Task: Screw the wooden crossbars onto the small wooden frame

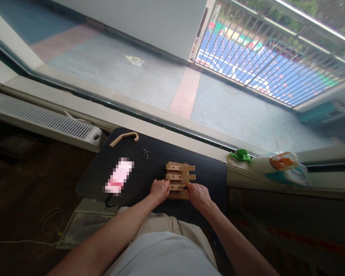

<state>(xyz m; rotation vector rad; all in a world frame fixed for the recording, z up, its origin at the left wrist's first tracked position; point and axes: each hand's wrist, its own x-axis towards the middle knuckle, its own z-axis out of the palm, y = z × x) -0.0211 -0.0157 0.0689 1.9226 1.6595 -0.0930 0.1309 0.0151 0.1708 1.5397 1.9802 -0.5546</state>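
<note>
A brown rough-textured block (178, 197) lies on the black table (149, 172). Three light wooden strips with dark holes sit across it: a far strip (176, 167), a middle strip (176, 177) and a near strip (175, 188). My left hand (160, 190) is closed at the left end of the near strip, gripping strip and block edge. From the right, my right hand (199, 196) closes around a dark-handled tool (185, 188), apparently a screwdriver, with its thin shaft along the near strip. Most of the handle is hidden by my fingers.
Several small screws (146, 153) and a hooked wooden piece (125, 138) lie on the table, with a blurred-out pink and white item (119, 176) at left. Beyond the far edge are a window sill (161, 134), a radiator (46, 117) and a white bottle (261, 165).
</note>
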